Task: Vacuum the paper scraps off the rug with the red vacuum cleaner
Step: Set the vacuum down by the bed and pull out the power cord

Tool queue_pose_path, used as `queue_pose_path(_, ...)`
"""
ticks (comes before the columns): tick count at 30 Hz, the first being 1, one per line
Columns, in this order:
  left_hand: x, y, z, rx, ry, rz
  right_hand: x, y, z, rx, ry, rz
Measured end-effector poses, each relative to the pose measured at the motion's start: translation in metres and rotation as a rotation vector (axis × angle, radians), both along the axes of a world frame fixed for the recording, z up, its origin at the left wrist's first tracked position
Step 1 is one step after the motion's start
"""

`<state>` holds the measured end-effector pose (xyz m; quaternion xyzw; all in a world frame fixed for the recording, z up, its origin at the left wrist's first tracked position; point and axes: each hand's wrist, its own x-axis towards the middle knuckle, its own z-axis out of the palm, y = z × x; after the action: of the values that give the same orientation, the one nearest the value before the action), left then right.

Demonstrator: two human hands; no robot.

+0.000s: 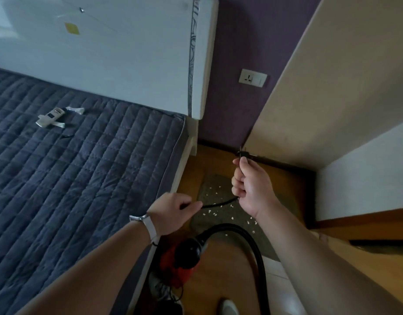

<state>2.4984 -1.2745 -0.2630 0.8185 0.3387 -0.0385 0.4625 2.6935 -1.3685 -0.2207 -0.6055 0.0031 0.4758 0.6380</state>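
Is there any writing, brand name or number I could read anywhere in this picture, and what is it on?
None can be read.
Remote control on the bed: its small screen and buttons are too blurred to read.
Wall socket: only slot holes, no lettering visible.
Yellow sticky note on the headboard: looks blank.
Red vacuum cleaner: no label shows.

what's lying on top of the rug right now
White paper scraps lie scattered on the rug. The vacuum's black hose arcs above it. The right hand hides part.

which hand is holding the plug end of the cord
The right hand: the black plug sticks out above its fist. The left hand only pinches the cord lower down.
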Motion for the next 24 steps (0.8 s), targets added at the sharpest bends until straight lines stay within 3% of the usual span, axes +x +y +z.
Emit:
queue_pose_path(5, -0.013, 0.072, -0.006, 0.168, 0.136, -0.171, -0.002, 0.035, -0.003, 0.023, -0.048, -0.165)
queue_pose_path(12, 0.023, 0.118, -0.001, 0.324, 0.144, -0.266, 0.012, 0.05, -0.011, -0.073, -0.101, -0.216)
queue_pose_path(24, 0.157, 0.153, -0.022, 0.391, -0.024, 0.086, 0.111, 0.118, -0.065, -0.202, -0.039, -0.105)
